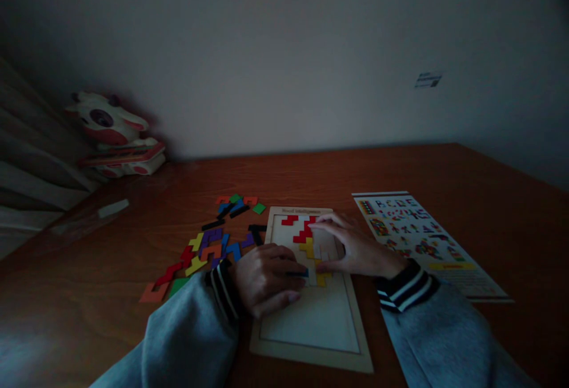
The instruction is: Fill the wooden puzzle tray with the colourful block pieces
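Observation:
A light wooden puzzle tray (311, 332) lies on the table, holding red pieces (303, 234) and yellow pieces (306, 248) in its upper half. My left hand (267, 278) is over the tray's left side, fingers curled round a dark blue puzzle piece (300, 272), part of which is hidden. Over the right rim, my right hand (351, 246) has its thumb and fingers spread apart. Its fingertips are near the red pieces and its thumb by a lower yellow piece (321, 279). Pale pieces (326, 252) show between thumb and fingers.
Several loose coloured pieces (211, 252) are scattered left of the tray. A printed pattern sheet (422, 228) lies to the right. At the back left stands a cow-shaped toy (120, 133) beside a curtain (31, 151). The wall (284, 68) borders the table's (311, 175) far edge.

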